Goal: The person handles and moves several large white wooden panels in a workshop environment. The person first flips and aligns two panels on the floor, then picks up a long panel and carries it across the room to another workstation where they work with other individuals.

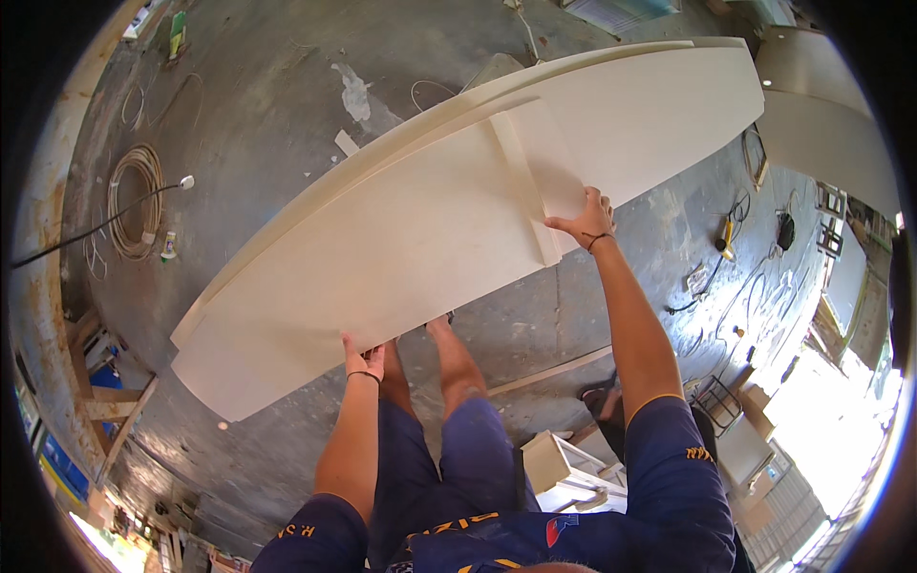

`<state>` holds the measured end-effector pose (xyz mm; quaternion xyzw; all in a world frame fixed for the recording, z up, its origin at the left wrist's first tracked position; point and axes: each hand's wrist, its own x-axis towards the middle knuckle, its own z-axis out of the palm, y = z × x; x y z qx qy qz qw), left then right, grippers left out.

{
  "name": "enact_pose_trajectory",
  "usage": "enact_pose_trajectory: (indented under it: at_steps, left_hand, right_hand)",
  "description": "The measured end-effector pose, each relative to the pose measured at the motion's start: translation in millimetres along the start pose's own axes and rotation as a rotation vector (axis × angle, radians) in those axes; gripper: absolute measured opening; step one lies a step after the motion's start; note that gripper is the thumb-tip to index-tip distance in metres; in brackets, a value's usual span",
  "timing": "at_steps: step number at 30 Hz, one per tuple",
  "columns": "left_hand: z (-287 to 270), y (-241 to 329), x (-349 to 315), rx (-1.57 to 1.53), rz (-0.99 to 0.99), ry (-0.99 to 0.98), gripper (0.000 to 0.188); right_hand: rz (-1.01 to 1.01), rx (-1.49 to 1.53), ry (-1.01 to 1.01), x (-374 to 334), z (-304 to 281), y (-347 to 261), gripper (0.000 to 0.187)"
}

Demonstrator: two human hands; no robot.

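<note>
A long off-white panel (pixel 382 239) stretches across the view from lower left to upper right, tilted in front of my legs. A raised strip (pixel 382 153) runs along its far edge, and a crosspiece (pixel 523 191) lies across it right of the middle. My left hand (pixel 363 361) grips the near edge left of my legs, thumb on the upper face, fingers mostly hidden. Just right of the crosspiece's near end, my right hand (pixel 587 222) holds the near edge; its thumb stretches toward the crosspiece and its fingers curl at the edge.
Coiled hose (pixel 137 201) lies on the grey concrete floor (pixel 258 105) at the left. Cables and a yellow power tool (pixel 727 239) lie at the right. A white wooden frame (pixel 573 477) stands behind my right leg, and a large sheet (pixel 821 134) is at the upper right.
</note>
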<state>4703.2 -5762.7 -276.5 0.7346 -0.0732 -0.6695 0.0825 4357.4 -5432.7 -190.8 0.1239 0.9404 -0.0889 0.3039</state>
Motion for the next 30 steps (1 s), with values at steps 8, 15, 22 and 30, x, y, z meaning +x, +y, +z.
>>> enact_pose_trajectory:
  at_steps: [8,15,22,30]
  left_hand:
    - [-7.6,11.2,-13.3,0.191,-0.106,0.141,0.093]
    - [-16.1,10.6,-30.9,0.195,-0.015,0.123,0.069]
    - [-22.8,9.2,-33.0,-0.151,0.084,-0.105,0.040]
    - [-53.6,19.2,-57.2,-0.264,0.091,-0.320,0.039]
  right_hand:
    - [-0.136,0.297,0.082,-6.1,18.9,25.2,0.095]
    - [-0.080,0.194,0.033,-8.7,11.8,20.8,0.096]
    - [-0.129,0.200,0.045,-6.4,6.7,27.3,0.094]
    - [-0.548,0.068,0.050,-11.6,52.9,0.3,0.068]
